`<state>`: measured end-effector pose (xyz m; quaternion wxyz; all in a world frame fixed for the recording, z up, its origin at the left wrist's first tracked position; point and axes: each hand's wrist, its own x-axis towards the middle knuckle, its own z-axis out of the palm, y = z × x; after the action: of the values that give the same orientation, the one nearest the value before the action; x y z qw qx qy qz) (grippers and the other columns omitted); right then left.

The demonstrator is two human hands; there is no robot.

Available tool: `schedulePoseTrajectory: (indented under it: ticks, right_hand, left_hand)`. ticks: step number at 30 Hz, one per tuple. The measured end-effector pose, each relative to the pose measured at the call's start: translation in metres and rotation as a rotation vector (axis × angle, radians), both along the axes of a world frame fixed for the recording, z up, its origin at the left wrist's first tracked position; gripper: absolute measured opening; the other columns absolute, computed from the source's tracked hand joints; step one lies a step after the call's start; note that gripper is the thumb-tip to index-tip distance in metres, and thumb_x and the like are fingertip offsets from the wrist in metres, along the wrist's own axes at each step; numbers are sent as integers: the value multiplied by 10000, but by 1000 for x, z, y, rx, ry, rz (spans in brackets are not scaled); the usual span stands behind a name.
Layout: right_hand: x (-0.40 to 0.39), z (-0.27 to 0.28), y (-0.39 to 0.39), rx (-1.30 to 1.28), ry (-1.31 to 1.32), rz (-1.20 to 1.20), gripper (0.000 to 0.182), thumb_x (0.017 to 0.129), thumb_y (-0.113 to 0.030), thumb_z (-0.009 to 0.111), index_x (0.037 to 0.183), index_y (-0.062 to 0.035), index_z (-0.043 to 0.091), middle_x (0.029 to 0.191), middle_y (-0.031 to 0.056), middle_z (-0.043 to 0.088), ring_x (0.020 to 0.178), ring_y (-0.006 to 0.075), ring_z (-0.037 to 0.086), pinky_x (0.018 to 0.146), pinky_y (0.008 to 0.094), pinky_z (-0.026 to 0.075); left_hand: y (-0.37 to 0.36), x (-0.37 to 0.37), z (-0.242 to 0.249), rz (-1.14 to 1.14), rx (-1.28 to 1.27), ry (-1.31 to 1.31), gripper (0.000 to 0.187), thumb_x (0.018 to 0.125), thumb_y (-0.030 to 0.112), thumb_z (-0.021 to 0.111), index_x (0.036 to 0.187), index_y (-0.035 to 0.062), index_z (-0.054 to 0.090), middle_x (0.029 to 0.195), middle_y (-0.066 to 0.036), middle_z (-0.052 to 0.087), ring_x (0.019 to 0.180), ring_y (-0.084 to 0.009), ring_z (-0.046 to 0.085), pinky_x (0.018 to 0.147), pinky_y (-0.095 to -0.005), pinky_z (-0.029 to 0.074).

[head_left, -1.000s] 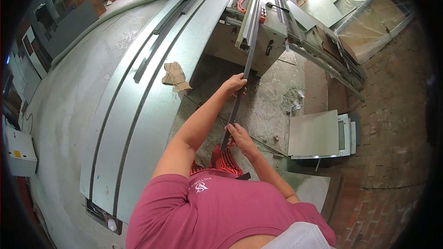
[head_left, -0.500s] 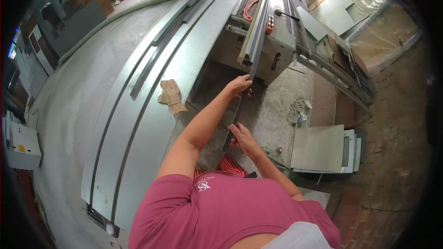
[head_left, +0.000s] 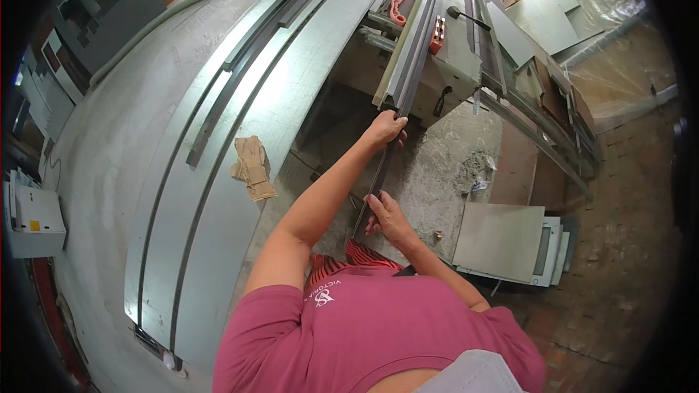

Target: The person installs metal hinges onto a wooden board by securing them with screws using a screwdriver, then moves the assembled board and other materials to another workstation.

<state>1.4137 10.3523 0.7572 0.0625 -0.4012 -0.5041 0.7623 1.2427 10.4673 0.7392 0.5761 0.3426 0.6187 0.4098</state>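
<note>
Long dark strip (head_left: 399,94), lying along the saw table's fence (head_left: 408,51), near end overhanging the floor. Left hand (head_left: 386,129) closed around it at the table edge; right hand (head_left: 386,215) clasping the near end. Folded gloves (head_left: 252,169) on grey panel (head_left: 218,196), well apart.

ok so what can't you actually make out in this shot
Head view only:
- Far end of the dark strip: it runs along the saw table and off the top edge.
- Left hand: fingers wrap under the strip, so the grip's underside is hidden.
- Right hand: its palm side is hidden behind the strip's near end.
- Glove on the long panel: too crumpled to tell one from two.
</note>
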Motion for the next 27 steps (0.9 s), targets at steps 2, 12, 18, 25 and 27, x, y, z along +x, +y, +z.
schedulePoseTrajectory:
  ticks: [2,12,18,25,27]
  right_hand:
    - [3,6,0,-17,3,8,357,934,-379,480,1000,-32,428,707,28,453,563,105,526,519,264,510]
    - [8,3,22,-3,32,20,327,947,-351,462,1030,-35,447,749,24,497,592,81,537,526,232,498]
    - [5,-11,60,46,26,-37,362,930,-393,483,1035,-47,493,694,10,550,551,83,552,493,249,501]
    - [-6,-15,99,71,84,-48,338,926,-402,490,1014,-76,513,691,-2,544,542,72,543,496,240,503]
    - [-8,-16,108,103,70,-61,337,923,-415,490,994,-87,524,682,-15,533,543,63,539,498,233,500]
  left_hand:
    - [-4,1,-6,87,47,52,430,908,362,507,1122,-10,473,810,-79,597,667,-149,605,543,-296,490]
    - [-174,42,-20,132,174,37,385,921,245,500,1195,-26,501,1027,-102,603,864,-141,573,711,-259,468]
    - [-212,74,-5,174,30,-231,355,955,215,444,1237,0,466,946,-74,613,772,-90,561,670,-258,476]
    - [-173,82,7,309,141,-190,303,956,221,457,1146,-7,517,838,-50,643,692,-84,577,624,-221,466]
    - [-159,77,4,306,148,-134,282,954,224,460,1093,-8,539,822,-52,652,687,-87,582,627,-226,469]
